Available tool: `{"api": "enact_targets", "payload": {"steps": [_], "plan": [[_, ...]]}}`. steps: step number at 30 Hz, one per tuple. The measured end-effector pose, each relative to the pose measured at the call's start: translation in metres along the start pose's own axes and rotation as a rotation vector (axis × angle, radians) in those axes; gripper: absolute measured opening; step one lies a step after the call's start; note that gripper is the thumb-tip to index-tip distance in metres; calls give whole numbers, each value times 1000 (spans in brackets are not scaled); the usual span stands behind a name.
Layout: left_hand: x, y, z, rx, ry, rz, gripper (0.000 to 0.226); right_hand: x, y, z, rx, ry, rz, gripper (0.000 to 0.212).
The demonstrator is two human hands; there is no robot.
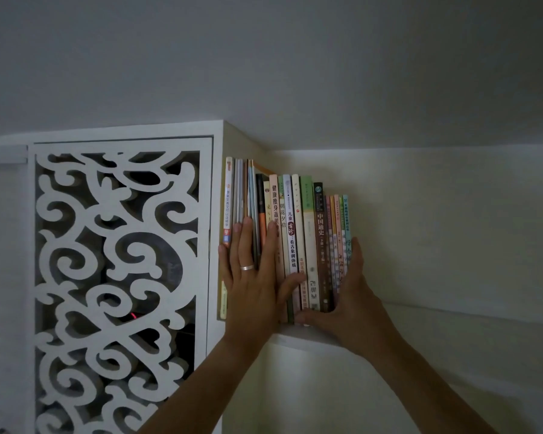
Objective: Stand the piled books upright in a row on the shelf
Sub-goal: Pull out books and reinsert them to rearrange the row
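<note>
I can't see the lower spines of the left books (248, 195), because my left hand (251, 277) lies flat over them, and my right hand (348, 296) covers the foot of the thin books at the right end of the row. The small print on the thin spines (336, 233) is too dim to read. Behind the carved cabinet door (119, 277) it is dark, with only a red glint (133, 316) I can't identify.

Dim white wall (295, 73) beside a cabinet's scrollwork panel (116, 292).
</note>
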State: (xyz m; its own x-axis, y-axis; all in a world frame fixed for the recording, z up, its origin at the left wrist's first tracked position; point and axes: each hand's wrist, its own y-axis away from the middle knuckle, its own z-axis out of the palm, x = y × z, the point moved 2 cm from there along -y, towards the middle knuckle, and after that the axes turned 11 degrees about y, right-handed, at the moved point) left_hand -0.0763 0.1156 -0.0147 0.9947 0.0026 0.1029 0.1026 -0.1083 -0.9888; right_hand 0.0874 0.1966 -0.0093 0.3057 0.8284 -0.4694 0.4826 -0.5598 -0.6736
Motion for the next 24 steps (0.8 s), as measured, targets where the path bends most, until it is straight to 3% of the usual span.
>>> {"api": "enact_targets", "payload": {"steps": [6, 15, 21, 24], "plan": [[3, 1, -2, 17, 40, 19, 80, 2, 3, -8, -24, -94, -94, 134], [10, -30, -28, 44, 54, -100, 54, 0, 3, -6, 0, -77, -76, 134], [5, -96, -33, -41, -93, -27, 64, -1, 5, -8, -4, -82, -59, 133], [6, -97, -33, -31, -49, -31, 57, -1, 6, -7, -2, -59, -57, 135]]}}
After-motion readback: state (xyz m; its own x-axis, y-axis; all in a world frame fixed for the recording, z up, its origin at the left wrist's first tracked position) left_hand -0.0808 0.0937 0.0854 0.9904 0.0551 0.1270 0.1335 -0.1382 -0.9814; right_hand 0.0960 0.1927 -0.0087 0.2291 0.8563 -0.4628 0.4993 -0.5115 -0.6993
